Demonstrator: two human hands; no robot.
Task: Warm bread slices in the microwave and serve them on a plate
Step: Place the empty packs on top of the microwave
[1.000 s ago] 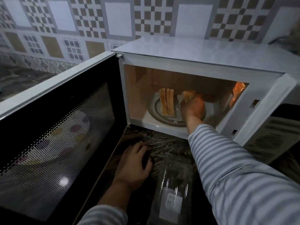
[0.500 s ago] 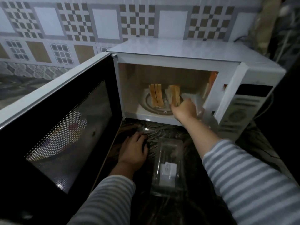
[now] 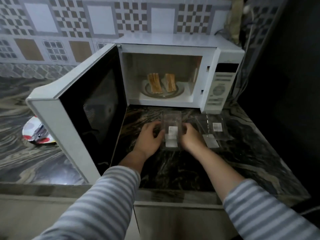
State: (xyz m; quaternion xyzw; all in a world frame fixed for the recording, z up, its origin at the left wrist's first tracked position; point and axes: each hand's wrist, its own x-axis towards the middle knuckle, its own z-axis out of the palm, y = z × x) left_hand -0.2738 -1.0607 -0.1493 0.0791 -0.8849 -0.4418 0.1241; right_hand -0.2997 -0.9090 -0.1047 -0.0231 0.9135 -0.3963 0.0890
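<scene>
Right hand (image 3: pixel 190 138) withdrawn — bread slices (image 3: pixel 161 83) upright.

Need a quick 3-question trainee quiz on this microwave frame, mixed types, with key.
1. True or false: the microwave door is shut.
2. The bread stacks inside number: A) one B) two C) four
3. What do the left hand and right hand flank?

Key: 1 false; 2 B; 3 the clear plastic container on the counter.
</scene>
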